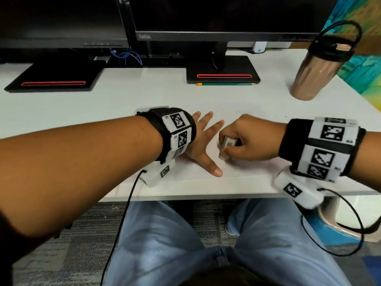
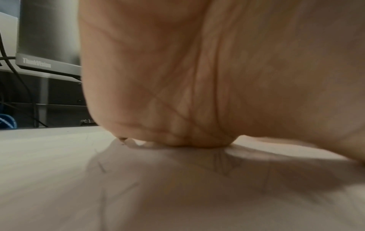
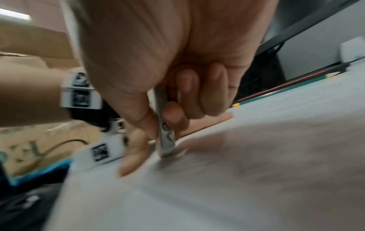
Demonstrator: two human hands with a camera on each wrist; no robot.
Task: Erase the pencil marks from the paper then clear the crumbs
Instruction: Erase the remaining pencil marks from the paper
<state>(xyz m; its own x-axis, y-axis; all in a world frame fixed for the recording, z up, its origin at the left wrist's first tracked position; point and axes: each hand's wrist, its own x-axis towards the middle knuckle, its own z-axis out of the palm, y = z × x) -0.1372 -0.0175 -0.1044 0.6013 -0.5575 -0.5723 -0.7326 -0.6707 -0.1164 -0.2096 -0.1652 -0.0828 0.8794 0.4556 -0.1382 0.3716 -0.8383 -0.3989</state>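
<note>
White paper (image 1: 237, 172) pressed under flat left hand (image 1: 203, 139), right hand (image 1: 249, 139) pinching eraser (image 1: 226, 147), copper bottle (image 1: 317, 73) capped.

2 dark monitors (image 1: 226, 15) at desk back | copper bottle (image 1: 317, 73) right | green pencil (image 1: 226, 84) by monitor base

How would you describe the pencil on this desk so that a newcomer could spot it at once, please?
Find the right-hand monitor and follow its stand down to the flat black base with the red stripe. The pencil lies along that base's front edge on the white desk: thin, green, the only long stick there.
</note>
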